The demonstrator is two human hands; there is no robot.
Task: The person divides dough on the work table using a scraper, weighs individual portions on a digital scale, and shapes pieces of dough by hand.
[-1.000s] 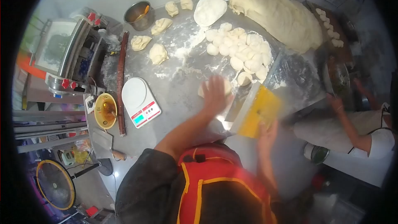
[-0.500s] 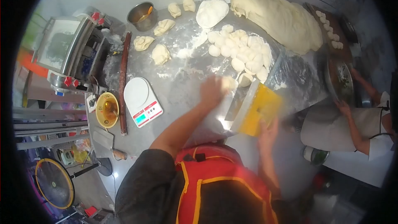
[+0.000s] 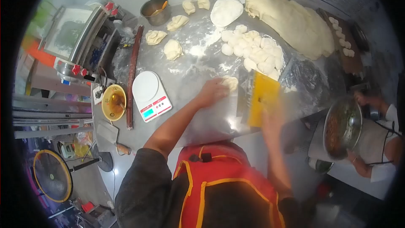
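The left hand (image 3: 214,93) has its fingers against the left edge of a small dough piece (image 3: 230,83) on the metal table (image 3: 202,127); whether they close on it cannot be told. The right hand (image 3: 272,116), blurred, grips a yellow scraper (image 3: 262,97), its blade just right of that piece; contact with the table is unclear. Beyond lie floured discs (image 3: 263,52), a scoop (image 3: 226,13) of flour and a big dough mass (image 3: 291,25). A scale (image 3: 147,86) sits to the left. At far right a co-worker (image 3: 373,137) holds a tilted bowl (image 3: 355,122).
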